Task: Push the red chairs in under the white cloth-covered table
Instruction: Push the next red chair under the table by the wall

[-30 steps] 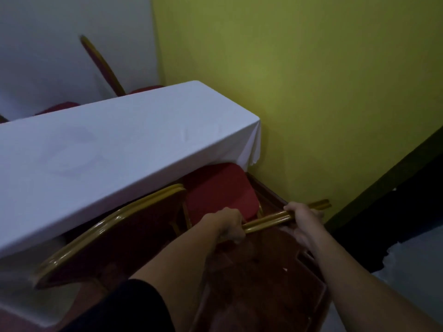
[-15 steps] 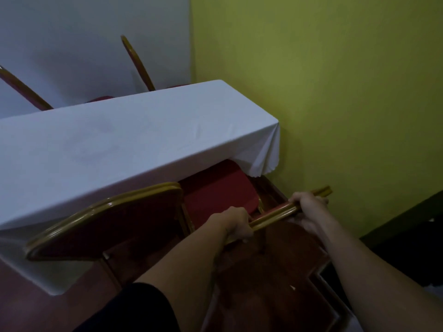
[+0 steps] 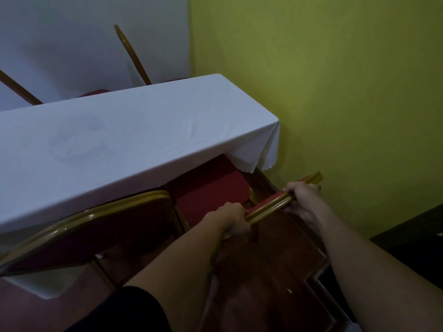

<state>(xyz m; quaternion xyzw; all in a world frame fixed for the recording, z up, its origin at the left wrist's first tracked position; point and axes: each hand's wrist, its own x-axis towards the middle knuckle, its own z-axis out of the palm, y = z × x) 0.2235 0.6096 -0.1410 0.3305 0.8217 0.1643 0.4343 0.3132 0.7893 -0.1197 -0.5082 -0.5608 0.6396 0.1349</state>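
A long table under a white cloth [image 3: 134,140] runs from the left edge to the yellow wall. A red chair with a gold frame stands at its right end; its red seat [image 3: 211,188] lies partly under the cloth. My left hand [image 3: 233,220] and my right hand [image 3: 303,196] both grip the gold top rail of its backrest [image 3: 271,207]. A second red chair [image 3: 100,233] stands to the left, its backrest against the table's near edge.
The yellow wall [image 3: 335,92] is close on the right. Two more gold-framed chair backs [image 3: 133,53] rise behind the table against a white wall. The floor [image 3: 271,283] is dark reddish wood, and a dark object [image 3: 412,238] stands at the right.
The red seat has slid further under the cloth, and both hands have moved forward with the backrest rail. The view has shifted to the left, showing more of the far chairs.
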